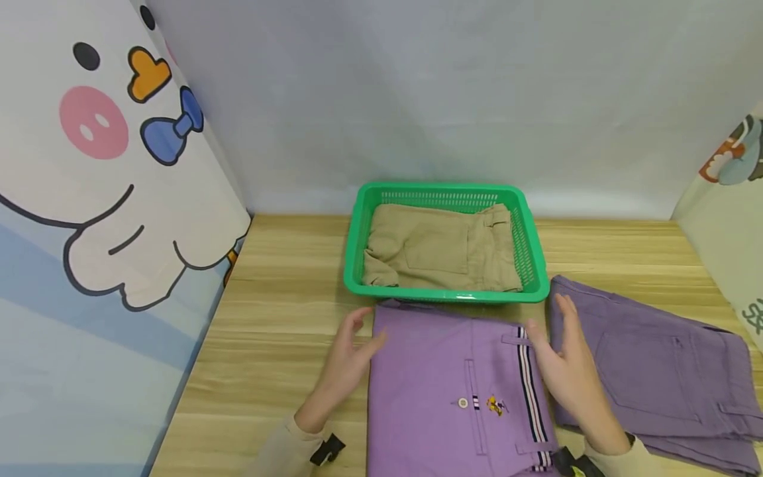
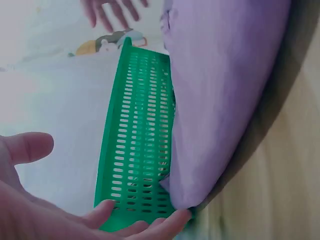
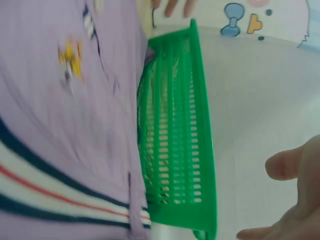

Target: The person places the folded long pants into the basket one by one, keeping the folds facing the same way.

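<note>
Light purple pants (image 1: 423, 377) lie folded on the wooden table, with a striped waistband, a button and a small yellow embroidered figure. My left hand (image 1: 347, 358) is by their upper left edge, thumb and fingers spread apart; in the left wrist view its fingertips (image 2: 175, 222) are at the corner of the cloth, and I cannot tell whether they touch. Over the waistband side at the right, my right hand (image 1: 569, 374) has its thumb and fingers spread, holding nothing. Just beyond the pants stands a green basket (image 1: 447, 295) with folded khaki pants (image 1: 438, 245) inside.
Darker purple folded pants (image 1: 644, 364) lie on the table at the right, close beside the light purple ones. Behind the basket rises a pale backdrop (image 1: 441, 99). A cartoon-printed panel (image 1: 119, 218) borders the table (image 1: 268, 331) on the left.
</note>
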A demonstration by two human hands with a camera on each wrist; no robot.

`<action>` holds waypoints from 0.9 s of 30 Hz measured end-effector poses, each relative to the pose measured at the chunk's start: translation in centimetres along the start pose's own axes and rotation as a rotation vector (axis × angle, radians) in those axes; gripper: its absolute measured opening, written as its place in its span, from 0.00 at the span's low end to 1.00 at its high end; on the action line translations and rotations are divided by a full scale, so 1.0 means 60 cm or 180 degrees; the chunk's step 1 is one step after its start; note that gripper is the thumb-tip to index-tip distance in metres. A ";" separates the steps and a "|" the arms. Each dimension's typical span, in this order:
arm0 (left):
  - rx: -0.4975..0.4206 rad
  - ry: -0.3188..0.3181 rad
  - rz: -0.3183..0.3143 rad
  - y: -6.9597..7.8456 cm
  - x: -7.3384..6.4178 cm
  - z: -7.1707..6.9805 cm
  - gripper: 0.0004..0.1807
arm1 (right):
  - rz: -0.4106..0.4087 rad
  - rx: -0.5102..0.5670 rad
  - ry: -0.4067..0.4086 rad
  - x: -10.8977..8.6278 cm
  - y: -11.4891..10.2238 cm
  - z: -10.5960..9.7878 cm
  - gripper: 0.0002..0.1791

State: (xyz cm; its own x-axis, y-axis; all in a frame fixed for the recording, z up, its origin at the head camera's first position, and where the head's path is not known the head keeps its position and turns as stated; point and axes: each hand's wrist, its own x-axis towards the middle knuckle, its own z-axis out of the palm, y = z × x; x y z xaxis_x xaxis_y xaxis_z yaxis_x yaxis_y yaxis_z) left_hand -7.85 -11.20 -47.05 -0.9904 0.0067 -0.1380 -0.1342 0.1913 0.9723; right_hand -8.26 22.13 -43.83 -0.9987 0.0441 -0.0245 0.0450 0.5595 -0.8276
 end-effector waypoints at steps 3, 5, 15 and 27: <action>-0.0206 -0.0394 -0.0215 -0.007 -0.012 -0.003 0.41 | 0.0383 0.0315 -0.0494 -0.012 0.011 0.000 0.49; -0.0318 -0.0642 -0.0268 -0.011 -0.020 -0.003 0.45 | 0.0662 0.0559 -0.0763 -0.014 0.019 0.000 0.50; -0.0470 -0.0921 -0.0480 -0.025 -0.034 -0.016 0.45 | 0.1301 0.1003 -0.1261 -0.021 0.055 -0.002 0.48; -0.0284 -0.0906 -0.0720 -0.042 -0.029 -0.014 0.42 | 0.1626 0.1401 -0.1434 -0.021 0.078 -0.015 0.50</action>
State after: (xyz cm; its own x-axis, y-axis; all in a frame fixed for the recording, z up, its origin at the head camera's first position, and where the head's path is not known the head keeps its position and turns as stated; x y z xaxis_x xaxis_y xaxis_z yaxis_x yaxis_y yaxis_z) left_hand -5.80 -12.54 -49.08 -0.8883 0.2491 -0.3859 -0.3633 0.1330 0.9221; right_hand -6.79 25.42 -47.15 -0.7748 -0.1841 -0.6049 0.5786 0.1794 -0.7956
